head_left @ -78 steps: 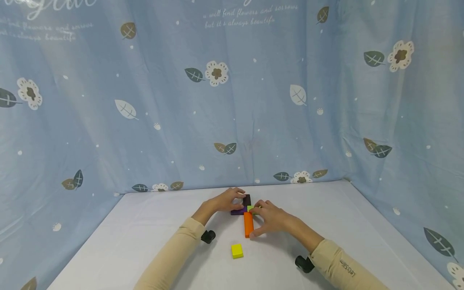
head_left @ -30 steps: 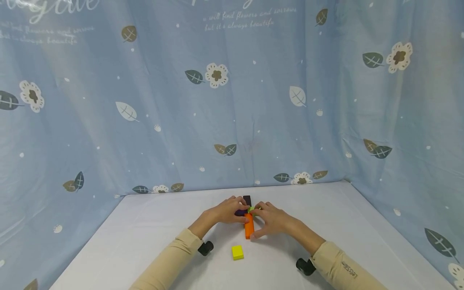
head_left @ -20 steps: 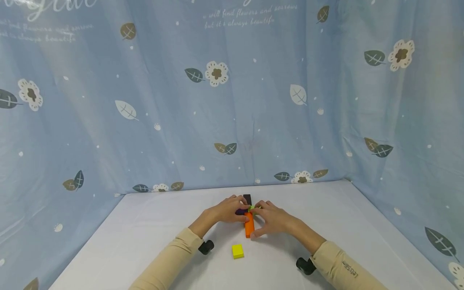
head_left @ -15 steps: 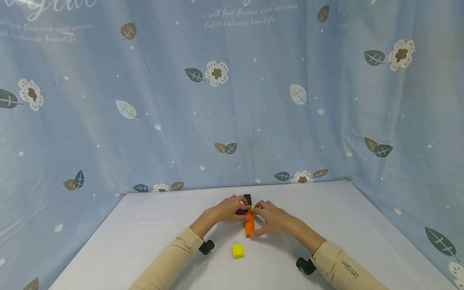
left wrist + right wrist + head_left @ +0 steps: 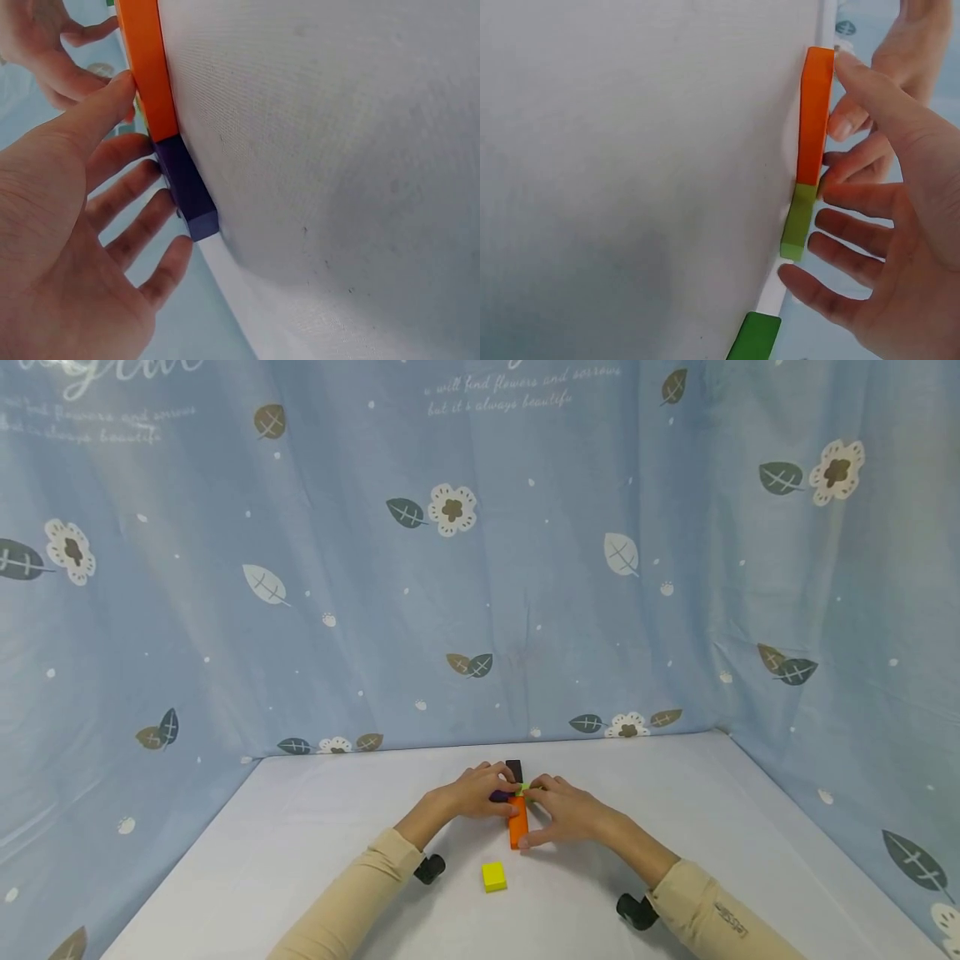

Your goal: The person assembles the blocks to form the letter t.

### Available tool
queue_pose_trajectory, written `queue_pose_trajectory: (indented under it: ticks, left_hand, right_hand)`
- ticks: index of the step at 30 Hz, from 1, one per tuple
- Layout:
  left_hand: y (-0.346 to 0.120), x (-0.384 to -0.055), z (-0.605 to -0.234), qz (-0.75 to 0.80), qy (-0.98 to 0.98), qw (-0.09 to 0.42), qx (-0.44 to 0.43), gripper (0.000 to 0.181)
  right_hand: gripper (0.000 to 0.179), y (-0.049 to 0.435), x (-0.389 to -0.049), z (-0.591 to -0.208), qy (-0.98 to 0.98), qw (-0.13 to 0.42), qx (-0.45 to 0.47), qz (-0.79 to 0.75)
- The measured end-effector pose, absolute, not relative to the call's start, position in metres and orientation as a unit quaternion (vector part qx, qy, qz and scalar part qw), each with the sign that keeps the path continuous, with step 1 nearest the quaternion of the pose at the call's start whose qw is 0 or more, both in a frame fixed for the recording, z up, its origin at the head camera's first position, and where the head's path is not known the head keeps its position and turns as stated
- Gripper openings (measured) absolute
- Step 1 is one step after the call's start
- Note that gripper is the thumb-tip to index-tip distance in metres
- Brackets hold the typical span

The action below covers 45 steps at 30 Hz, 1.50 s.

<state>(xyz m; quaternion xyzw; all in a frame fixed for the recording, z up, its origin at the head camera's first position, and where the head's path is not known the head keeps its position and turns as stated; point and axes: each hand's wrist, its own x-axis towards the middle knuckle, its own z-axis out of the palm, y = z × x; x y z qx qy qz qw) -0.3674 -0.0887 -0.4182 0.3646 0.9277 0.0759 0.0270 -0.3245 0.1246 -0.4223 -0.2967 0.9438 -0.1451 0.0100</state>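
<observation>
An orange block (image 5: 518,823) lies lengthwise on the white table, its far end against a purple block (image 5: 185,180) and a light green block (image 5: 799,221). Beyond them, a black block (image 5: 514,769) continues the cross-like arrangement. My left hand (image 5: 477,792) has its thumb on the orange block's side and its fingers spread along the purple block. From the other side, my right hand (image 5: 572,811) puts its thumb at the orange block's near end. Its other fingers extend beside the light green block. Part of the purple block is hidden by the left hand in the head view.
A yellow block (image 5: 494,877) lies apart, nearer than the orange one. In the right wrist view a dark green block (image 5: 755,337) sits past the light green one. A patterned blue curtain (image 5: 480,577) stands behind and beside the table (image 5: 315,827).
Since the earliest frame, my left hand has come nearer and to the right, bringing its thumb to the orange block. My right hand has stayed almost still. Recent frames show little movement.
</observation>
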Motion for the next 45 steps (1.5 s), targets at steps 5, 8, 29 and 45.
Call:
queue_pose_trajectory:
  ticks: [5,8,29,45]
  left_hand:
    - [-0.089,-0.368,-0.418,0.081,0.927,0.032,0.366,0.048]
    - [-0.088,-0.369,-0.417,0.09,0.923,0.034,0.372,0.049]
    - [-0.086,-0.366,-0.411,0.052,0.929,0.017,0.366,0.044]
    - [-0.085,-0.363,-0.415,0.058,0.927,0.026,0.37,0.045]
  right_hand:
    - [0.07,0.128,-0.32,-0.418,0.94,-0.006,-0.305,-0.156]
    - [0.062,0.13,-0.317,-0.414,0.935,-0.018,-0.313,-0.166]
    - [0.048,0.12,-0.288,-0.405,0.913,-0.003,-0.347,-0.215]
    - [0.037,0.107,-0.275,-0.417,0.878,0.079,-0.357,-0.308]
